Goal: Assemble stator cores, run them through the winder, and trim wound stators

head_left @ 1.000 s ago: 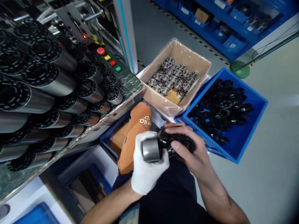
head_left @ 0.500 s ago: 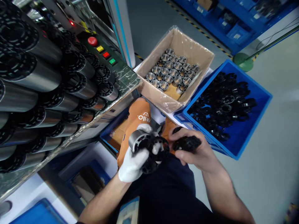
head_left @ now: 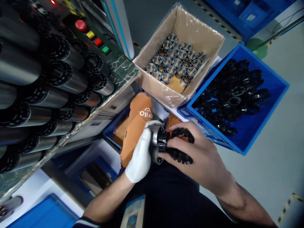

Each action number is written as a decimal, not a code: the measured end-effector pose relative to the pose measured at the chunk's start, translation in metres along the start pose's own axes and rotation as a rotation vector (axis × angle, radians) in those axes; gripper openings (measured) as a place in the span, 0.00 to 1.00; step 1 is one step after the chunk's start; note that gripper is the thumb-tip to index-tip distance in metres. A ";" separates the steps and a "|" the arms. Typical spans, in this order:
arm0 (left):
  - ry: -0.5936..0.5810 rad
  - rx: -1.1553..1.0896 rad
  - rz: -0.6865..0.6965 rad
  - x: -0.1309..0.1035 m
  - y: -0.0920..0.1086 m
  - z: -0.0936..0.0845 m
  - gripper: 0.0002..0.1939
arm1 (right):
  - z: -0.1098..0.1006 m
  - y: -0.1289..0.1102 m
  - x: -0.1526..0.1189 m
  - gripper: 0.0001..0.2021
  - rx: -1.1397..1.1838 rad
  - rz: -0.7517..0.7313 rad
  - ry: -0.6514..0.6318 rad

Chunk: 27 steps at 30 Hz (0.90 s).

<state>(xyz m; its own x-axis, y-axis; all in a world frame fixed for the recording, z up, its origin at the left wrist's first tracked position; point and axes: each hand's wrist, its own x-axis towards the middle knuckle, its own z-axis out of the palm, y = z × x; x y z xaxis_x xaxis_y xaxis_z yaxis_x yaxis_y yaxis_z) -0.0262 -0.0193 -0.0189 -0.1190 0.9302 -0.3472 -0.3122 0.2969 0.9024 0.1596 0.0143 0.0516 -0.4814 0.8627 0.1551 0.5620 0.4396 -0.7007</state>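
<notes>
Over left, black-ended cylinders (head_left: 65, 79) crowd the bench (head_left: 123, 71). Far carton (head_left: 158, 90) holds metal sleeves (head_left: 177, 61); blue bin (head_left: 263, 133) to its right, black parts (head_left: 234, 98). Near middle, left hand (head_left: 139, 155) grips a metal tube (head_left: 155, 136), right hand (head_left: 201, 153) black rings (head_left: 182, 156).

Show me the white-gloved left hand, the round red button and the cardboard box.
White-gloved left hand (head_left: 140, 156): head view, between wrist and fingers.
Round red button (head_left: 81, 26): head view, on its cap.
Cardboard box (head_left: 156, 88): head view, on its near outer wall.
</notes>
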 end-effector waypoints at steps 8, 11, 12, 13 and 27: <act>-0.139 -0.126 -0.038 -0.010 0.007 -0.005 0.28 | -0.007 -0.001 0.001 0.15 0.212 0.010 0.022; -0.136 -0.141 -0.013 -0.010 0.011 -0.003 0.28 | -0.007 -0.004 0.000 0.22 0.239 0.032 0.082; -0.130 -0.137 0.000 -0.010 0.012 -0.002 0.28 | -0.007 -0.005 0.000 0.23 0.235 0.034 0.088; -0.125 -0.128 0.011 -0.010 0.012 -0.001 0.28 | -0.006 -0.005 0.000 0.24 0.228 0.040 0.093; -0.130 0.047 0.151 -0.019 0.014 -0.011 0.21 | 0.006 -0.005 -0.003 0.25 0.244 0.052 0.172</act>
<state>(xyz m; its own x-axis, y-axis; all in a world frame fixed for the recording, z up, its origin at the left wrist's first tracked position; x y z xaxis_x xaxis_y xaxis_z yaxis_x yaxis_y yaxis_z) -0.0386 -0.0357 -0.0026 -0.0374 0.9840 -0.1741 -0.2553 0.1590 0.9537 0.1541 0.0083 0.0504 -0.3236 0.9213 0.2157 0.3948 0.3387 -0.8541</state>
